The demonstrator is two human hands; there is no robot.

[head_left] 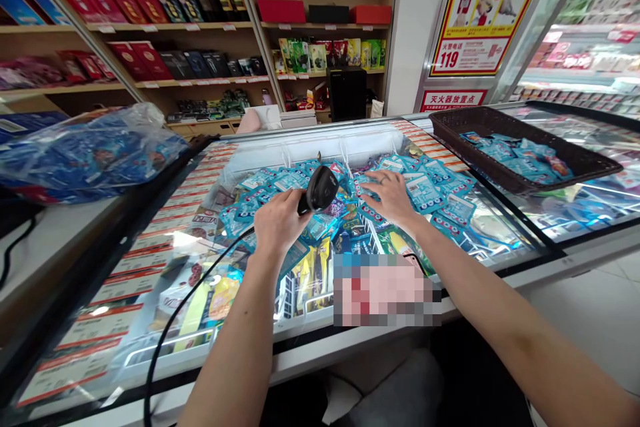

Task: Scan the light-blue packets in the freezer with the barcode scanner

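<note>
My left hand (277,223) is wrapped round the handle of a black corded barcode scanner (321,189), held above the glass top of a chest freezer (295,373). Its black cable (187,290) runs down past my left forearm. To the right, my right hand (387,199) has its fingers apart over a spread of small blue packets (425,190); whether the fingertips touch them I cannot tell. More blue packets (260,193) lie left of the scanner. Beneath the glass, yellow packages (313,270) and white wire dividers show.
A dark brown basket (595,163) with blue packets stands at the right on the glass. A clear plastic bag (90,153) full of blue packages sits at the left. Shelves (200,27) with boxes and bottles rise behind. A blurred pinkish thing (385,290) lies at the front edge.
</note>
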